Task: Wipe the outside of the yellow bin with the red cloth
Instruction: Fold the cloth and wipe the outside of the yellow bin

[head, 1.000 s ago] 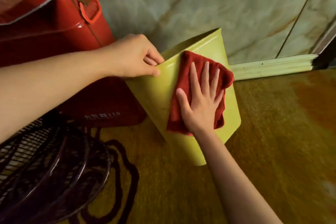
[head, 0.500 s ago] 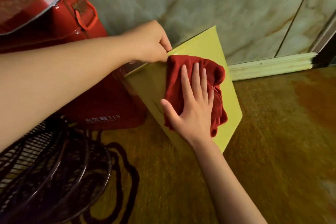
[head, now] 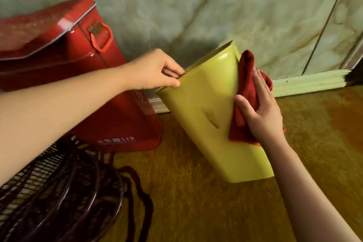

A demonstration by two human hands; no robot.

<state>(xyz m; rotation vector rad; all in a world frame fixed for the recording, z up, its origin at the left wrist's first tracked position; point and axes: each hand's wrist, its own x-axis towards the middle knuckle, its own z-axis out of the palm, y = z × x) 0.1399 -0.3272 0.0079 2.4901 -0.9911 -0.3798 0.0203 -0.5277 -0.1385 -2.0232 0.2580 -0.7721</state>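
Note:
The yellow bin (head: pixel 208 116) stands tilted on the floor, its open top leaning back toward the wall. My left hand (head: pixel 155 70) pinches the bin's rim at its near left corner. The red cloth (head: pixel 245 92) lies bunched against the bin's right side. My right hand (head: pixel 261 112) is pressed on the cloth, with fingers spread along it and the thumb on the bin's front face. The far side of the bin is hidden.
A red metal box (head: pixel 78 76) with a handle stands at the left against the marbled wall (head: pixel 216 6). A dark wire fan guard (head: pixel 55 198) and its cord (head: pixel 145 210) lie at the lower left. A pale skirting board (head: pixel 308 82) runs along the wall.
The bin has turned, so a different face points at me. The cloth and my right hand have moved from the front face round to the right side. My left hand kept its hold on the rim.

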